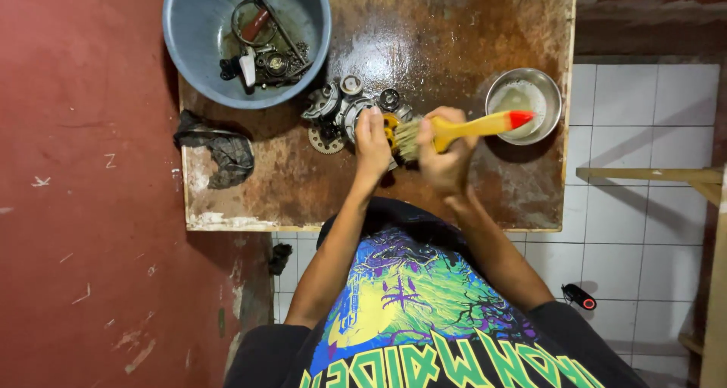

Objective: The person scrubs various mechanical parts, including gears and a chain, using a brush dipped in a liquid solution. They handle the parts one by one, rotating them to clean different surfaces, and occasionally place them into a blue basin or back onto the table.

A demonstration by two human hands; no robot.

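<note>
Mid-frame on my feed: right hand [447, 157] is clamped around a yellow brush [469, 126], bristles on the oily gear part [356, 112] that the left hand [372, 142] pinches steady. Steel bowl [524, 105] sits right of them, blue basin [246, 36] upper left.

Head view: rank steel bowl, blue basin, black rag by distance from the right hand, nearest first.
From the right hand, which holds the yellow brush:
1. Steel bowl, just beyond the brush's red tip, at the table's right edge.
2. Blue basin, at the far left corner, with metal parts inside.
3. Black rag, on the table's left edge.
</note>
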